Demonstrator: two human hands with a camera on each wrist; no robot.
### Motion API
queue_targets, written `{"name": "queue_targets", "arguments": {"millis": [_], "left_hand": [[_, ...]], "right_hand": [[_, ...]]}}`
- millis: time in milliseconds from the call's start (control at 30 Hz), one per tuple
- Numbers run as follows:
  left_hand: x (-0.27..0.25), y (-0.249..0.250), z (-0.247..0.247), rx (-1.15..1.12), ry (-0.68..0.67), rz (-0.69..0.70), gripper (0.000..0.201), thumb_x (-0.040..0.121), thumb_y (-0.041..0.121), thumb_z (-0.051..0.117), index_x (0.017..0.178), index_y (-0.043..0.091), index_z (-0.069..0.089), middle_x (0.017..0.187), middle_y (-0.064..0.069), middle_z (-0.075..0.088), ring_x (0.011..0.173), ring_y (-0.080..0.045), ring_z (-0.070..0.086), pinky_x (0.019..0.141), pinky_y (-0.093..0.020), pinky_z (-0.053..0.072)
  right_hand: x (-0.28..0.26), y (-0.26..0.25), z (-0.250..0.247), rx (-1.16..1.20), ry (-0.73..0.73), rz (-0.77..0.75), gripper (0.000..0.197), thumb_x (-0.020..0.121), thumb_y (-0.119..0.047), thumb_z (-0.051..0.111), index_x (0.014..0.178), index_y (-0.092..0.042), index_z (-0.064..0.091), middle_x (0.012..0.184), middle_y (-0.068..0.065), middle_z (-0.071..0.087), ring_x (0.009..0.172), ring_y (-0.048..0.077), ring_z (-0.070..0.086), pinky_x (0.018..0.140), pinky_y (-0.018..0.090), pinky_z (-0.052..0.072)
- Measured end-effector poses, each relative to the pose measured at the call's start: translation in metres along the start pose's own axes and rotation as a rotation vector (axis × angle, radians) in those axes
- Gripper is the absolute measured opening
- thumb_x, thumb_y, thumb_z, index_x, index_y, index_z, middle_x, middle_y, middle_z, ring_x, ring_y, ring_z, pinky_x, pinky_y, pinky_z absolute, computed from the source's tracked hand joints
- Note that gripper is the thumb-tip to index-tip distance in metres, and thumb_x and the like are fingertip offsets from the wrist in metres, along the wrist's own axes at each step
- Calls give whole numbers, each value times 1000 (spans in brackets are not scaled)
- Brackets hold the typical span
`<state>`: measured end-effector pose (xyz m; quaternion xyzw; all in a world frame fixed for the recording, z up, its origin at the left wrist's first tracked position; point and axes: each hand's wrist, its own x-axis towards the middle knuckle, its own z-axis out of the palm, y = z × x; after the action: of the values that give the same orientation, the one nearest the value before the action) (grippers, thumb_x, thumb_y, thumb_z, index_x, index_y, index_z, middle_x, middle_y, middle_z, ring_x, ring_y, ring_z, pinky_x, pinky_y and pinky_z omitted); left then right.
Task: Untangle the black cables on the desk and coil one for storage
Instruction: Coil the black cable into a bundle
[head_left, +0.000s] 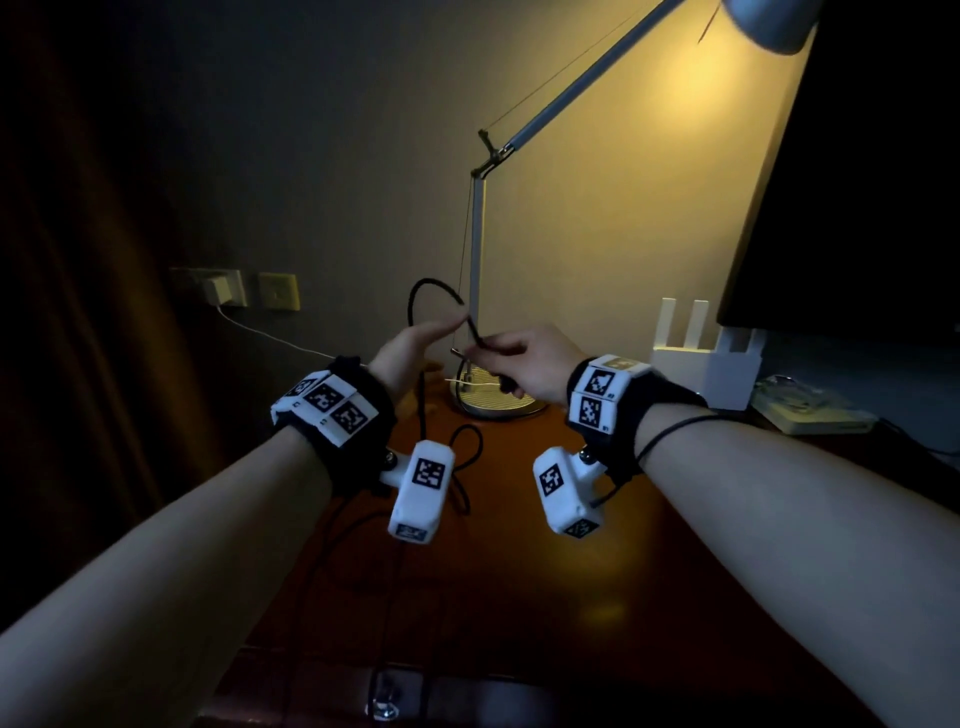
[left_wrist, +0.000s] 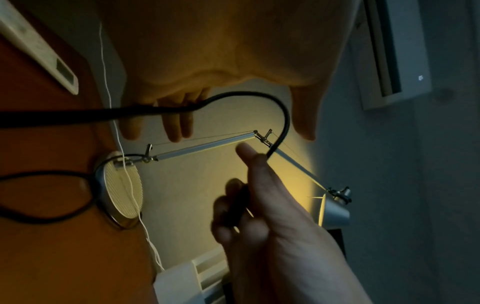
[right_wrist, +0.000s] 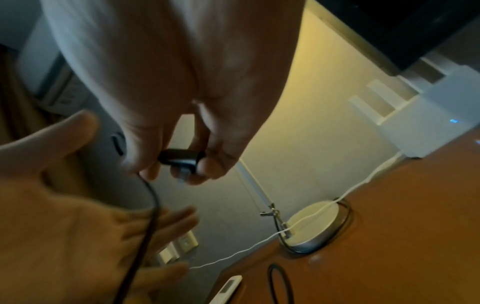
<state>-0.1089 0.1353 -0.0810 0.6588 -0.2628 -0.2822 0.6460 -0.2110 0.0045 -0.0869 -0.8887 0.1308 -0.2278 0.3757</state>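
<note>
A black cable (head_left: 435, 283) arches in the air between my two hands, above the brown desk (head_left: 519, 582). My right hand (head_left: 522, 361) grips its black plug (right_wrist: 179, 159), whose metal tip pokes out below the fingers. From there the cable rises, curves over and runs across the straight fingers (left_wrist: 179, 123) of my left hand (head_left: 415, 345), which is held flat with the palm open. Below the left hand the cable drops to the desk, where more black cable lies in loose loops (head_left: 467, 467) between my wrists and toward the front left.
A desk lamp stands just behind my hands, its round base (head_left: 493, 402) on the desk, with a thin white wire (head_left: 270, 338) leading to a wall charger (head_left: 218, 288). A white router (head_left: 706, 364) and a dark monitor (head_left: 857, 182) are at right. A white remote (left_wrist: 39, 51) lies at left.
</note>
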Motion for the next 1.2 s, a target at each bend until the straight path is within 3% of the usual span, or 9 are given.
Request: {"name": "queue_targets", "arguments": {"millis": [133, 233, 467, 567, 667, 833, 1000, 1100, 1200], "left_hand": [[-7, 1, 8, -48, -1, -44, 86, 53, 67, 80, 118, 14, 63, 116, -13, 67, 107, -30, 63, 100, -46, 46], [-16, 2, 13, -70, 110, 22, 69, 58, 60, 79, 99, 6, 64, 97, -13, 72, 92, -28, 69, 89, -46, 54], [-35, -2, 21, -255, 185, 43, 32, 80, 35, 74, 85, 5, 64, 83, -15, 69, 82, -30, 69, 81, -42, 56], [-43, -12, 22, -295, 132, -6, 55, 68, 27, 80, 111, -2, 63, 78, -14, 69, 76, -31, 67, 74, -40, 55], [-56, -14, 21, -319, 29, -5, 38, 78, 23, 71, 106, -1, 65, 95, -16, 68, 85, -31, 67, 82, -41, 54], [-57, -13, 17, -412, -132, 27, 55, 80, 45, 63, 121, 9, 63, 100, -19, 70, 99, -37, 66, 94, -49, 49], [-36, -15, 12, -563, -86, 68, 46, 82, 49, 60, 95, 4, 63, 79, -15, 64, 94, -34, 62, 100, -50, 39], [-17, -19, 13, -605, -25, 52, 51, 91, 52, 49, 68, 7, 56, 77, -13, 61, 92, -30, 61, 101, -48, 39], [4, -24, 16, -605, -51, 49, 56, 92, 57, 45, 67, 7, 54, 75, -13, 61, 93, -31, 63, 98, -48, 43]], "right_hand": [[-10, -17, 11, -33, -119, -35, 26, 91, -27, 65, 114, -16, 71, 102, -6, 72, 84, 2, 65, 79, 21, 50], [-15, -22, 15, -79, -95, 2, 24, 83, -29, 74, 102, -15, 76, 95, 2, 75, 90, 22, 69, 88, 39, 52], [-37, -27, 9, -52, -68, 56, 22, 80, -24, 77, 101, -17, 77, 103, 0, 74, 102, 19, 65, 98, 39, 49], [-49, -27, 8, 34, -65, 85, 21, 82, -19, 74, 101, -11, 76, 98, 6, 74, 97, 24, 68, 94, 41, 52], [-58, -23, 6, 41, -26, 96, 21, 79, -25, 78, 97, -12, 77, 95, 5, 75, 93, 21, 69, 92, 38, 53], [-61, -21, 8, 150, 35, 172, 18, 75, -18, 81, 86, -5, 77, 84, 17, 74, 71, 27, 71, 65, 31, 60], [-54, -15, 9, 179, 108, 195, 18, 73, -22, 84, 81, -7, 77, 67, 10, 73, 57, 17, 67, 48, 16, 49], [-43, -10, 15, 231, 124, 190, 21, 70, -23, 86, 79, -5, 77, 69, 13, 73, 61, 21, 68, 55, 24, 56], [-26, 3, 24, 288, 137, 206, 24, 71, -19, 84, 82, 1, 76, 71, 15, 72, 58, 18, 66, 65, 30, 58]]}}
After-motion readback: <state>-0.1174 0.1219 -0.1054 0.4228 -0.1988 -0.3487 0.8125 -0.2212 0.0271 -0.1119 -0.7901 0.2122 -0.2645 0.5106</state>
